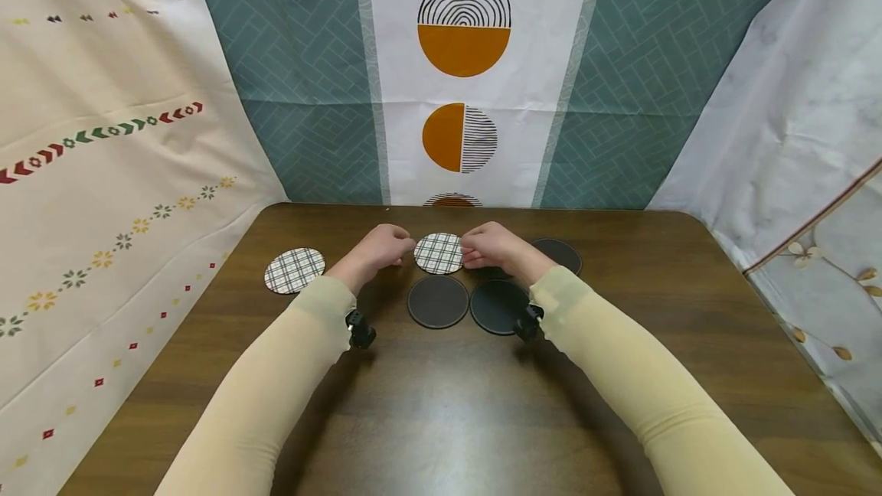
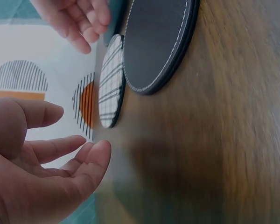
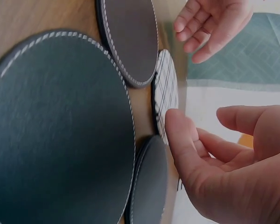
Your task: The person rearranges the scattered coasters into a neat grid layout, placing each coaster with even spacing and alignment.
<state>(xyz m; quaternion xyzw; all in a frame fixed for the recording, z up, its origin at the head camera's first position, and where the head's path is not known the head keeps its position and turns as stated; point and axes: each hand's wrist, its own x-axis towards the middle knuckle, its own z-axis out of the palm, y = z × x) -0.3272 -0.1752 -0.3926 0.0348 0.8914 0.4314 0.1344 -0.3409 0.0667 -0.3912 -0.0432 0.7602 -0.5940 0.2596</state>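
Observation:
A round coaster with a black-and-white checked face (image 1: 439, 253) lies flat on the table between the two hands. My left hand (image 1: 383, 248) is just left of it, thumb and fingers apart with nothing between them in the left wrist view. At its right edge is my right hand (image 1: 491, 246), whose fingertips overlap the rim in the head view; its thumb and fingers are also spread, holding nothing. Nearer to me lie a dark brown coaster (image 1: 438, 301) and a dark green one (image 1: 499, 307), both with pale stitched edges. Another dark coaster (image 3: 151, 186) is mostly hidden under the right hand.
A second checked coaster (image 1: 295, 271) lies at the left, and another dark coaster (image 1: 558, 253) sits beyond the right wrist. The brown wooden table (image 1: 441, 404) ends at a hanging patterned cloth (image 1: 475, 90) at the back, with more cloth at both sides.

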